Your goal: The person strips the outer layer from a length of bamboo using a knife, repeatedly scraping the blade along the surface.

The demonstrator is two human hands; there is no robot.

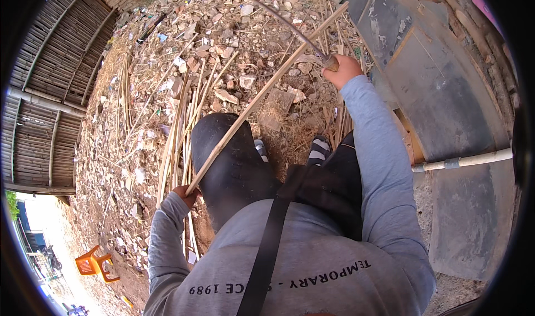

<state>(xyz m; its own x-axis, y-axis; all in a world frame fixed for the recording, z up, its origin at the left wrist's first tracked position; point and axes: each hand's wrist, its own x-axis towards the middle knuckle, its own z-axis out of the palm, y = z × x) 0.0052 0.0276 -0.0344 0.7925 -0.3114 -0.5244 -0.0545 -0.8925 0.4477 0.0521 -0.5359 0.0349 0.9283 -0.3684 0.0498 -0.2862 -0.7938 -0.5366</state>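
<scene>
My left hand is closed round the near end of a long, pale bamboo strip. The strip slants over my left thigh, up and to the right. My right hand grips the wooden handle of a long-bladed knife, whose narrow dark blade points to the far left. Blade and strip cross close to the handle; whether they touch, I cannot tell. More split bamboo strips lie on the ground beside my left leg.
Broken brick and stone rubble covers the ground in front of me. Large dark panels lie along the right, with a pale pole across them. A bamboo-slat wall stands at the left, and an orange plastic chair lower left.
</scene>
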